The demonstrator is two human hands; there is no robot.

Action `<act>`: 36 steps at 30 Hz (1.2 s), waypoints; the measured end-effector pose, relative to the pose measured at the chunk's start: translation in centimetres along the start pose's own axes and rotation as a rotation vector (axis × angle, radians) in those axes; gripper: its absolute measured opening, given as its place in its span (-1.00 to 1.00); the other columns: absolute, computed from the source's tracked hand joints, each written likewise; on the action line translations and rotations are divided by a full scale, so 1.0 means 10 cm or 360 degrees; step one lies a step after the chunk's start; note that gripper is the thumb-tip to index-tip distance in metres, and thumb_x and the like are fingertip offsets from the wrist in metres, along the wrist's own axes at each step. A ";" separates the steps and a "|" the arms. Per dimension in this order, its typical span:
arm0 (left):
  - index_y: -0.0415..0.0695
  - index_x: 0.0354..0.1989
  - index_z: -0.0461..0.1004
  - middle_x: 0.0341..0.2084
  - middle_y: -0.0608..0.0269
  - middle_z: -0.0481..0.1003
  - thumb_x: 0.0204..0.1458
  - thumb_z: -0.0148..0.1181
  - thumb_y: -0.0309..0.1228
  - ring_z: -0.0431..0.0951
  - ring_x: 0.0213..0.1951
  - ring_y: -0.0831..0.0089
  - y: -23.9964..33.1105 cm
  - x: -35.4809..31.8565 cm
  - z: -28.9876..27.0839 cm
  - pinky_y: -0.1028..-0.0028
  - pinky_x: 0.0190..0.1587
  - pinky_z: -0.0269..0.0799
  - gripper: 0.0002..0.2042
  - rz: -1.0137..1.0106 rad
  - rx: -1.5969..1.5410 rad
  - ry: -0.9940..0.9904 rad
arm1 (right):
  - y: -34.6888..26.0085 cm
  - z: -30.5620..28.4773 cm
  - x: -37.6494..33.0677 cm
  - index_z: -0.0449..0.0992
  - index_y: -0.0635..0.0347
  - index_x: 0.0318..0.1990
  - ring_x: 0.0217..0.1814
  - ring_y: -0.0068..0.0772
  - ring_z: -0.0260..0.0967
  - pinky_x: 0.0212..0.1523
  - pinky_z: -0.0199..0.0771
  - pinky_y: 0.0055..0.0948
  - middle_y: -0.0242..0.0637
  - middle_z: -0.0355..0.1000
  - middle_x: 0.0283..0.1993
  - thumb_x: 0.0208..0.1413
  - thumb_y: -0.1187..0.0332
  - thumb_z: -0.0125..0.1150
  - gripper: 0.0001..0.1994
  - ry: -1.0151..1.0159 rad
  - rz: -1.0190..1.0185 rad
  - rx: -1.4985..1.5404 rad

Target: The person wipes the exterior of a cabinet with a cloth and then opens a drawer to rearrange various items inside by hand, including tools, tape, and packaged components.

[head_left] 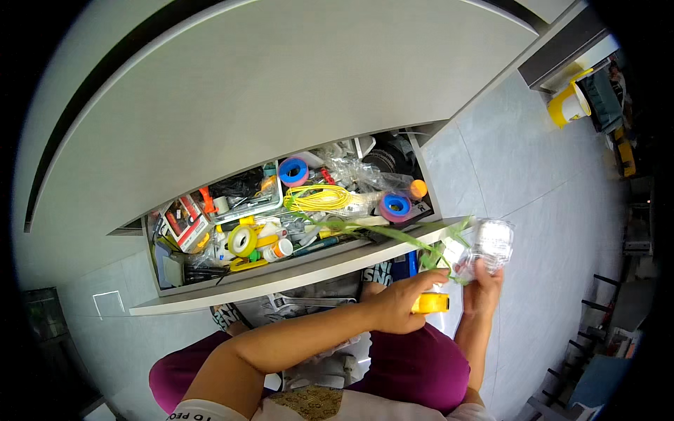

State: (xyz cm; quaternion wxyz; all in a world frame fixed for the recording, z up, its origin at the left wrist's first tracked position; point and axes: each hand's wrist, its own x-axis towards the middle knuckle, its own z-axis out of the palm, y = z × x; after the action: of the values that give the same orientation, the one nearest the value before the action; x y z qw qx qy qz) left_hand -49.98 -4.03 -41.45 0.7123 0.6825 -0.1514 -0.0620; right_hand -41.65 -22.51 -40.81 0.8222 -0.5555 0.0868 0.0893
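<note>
My left hand (401,306) reaches across to the right and is closed around a small yellow object (430,303) with a dark edge, its kind unclear. Beside it, my right hand (483,288) grips a clear plastic container (494,242) that shines brightly in the light. A long green strand (400,235) runs from over the drawer toward both hands; which hand, if either, holds its end is unclear. Both hands are just outside the right front corner of an open drawer (295,284). On its contents lies a coil of yellow cord (317,198).
The drawer also holds blue-centred tape rolls (293,171), a yellow tape roll (243,240), a white bottle (279,250) and plastic bags. Above it is a large grey drawer front (295,77). A yellow and white bucket (569,105) stands at the far right.
</note>
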 end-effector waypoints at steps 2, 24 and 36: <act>-0.20 0.11 0.15 0.01 -0.10 0.32 -0.15 0.15 -0.49 0.39 0.03 0.08 -0.32 0.00 0.12 0.32 0.04 0.34 -0.44 -0.0341 -0.0129 0.0120 | 0.11 -0.37 0.01 0.36 0.24 -0.09 -0.45 -0.38 0.40 -0.47 0.45 -0.41 -0.25 0.44 -0.29 0.02 0.55 0.14 -0.73 0.0200 0.0121 -0.0227; -0.17 0.06 0.35 -0.21 0.00 0.52 0.00 0.14 -0.28 0.53 -0.15 0.22 -1.31 0.08 0.73 0.33 -0.10 0.39 -0.57 -0.1012 0.0108 -0.0087 | 1.68 -2.10 0.25 0.03 0.48 0.24 0.33 0.10 0.02 0.35 -0.06 -0.19 0.21 0.08 0.27 -0.26 0.52 0.19 -0.21 0.1109 -0.0022 -0.2027; -0.18 0.00 0.39 -0.08 0.01 0.44 0.01 0.12 -0.43 0.41 0.00 0.08 0.24 0.03 -1.36 0.26 0.06 0.31 -0.66 -0.0374 0.1335 0.0318 | 0.28 1.28 1.47 0.02 0.48 0.25 0.36 0.17 -0.06 0.33 0.00 -0.22 0.32 -0.03 0.29 -0.13 0.14 0.36 -0.12 -0.1042 -0.0705 -0.2537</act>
State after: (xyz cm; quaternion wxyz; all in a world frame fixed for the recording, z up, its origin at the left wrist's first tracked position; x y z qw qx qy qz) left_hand -45.90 8.98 -39.32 0.3731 0.9276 -0.0152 -0.0095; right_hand -27.53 -8.86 -42.20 0.1732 -0.9133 -0.3498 0.1165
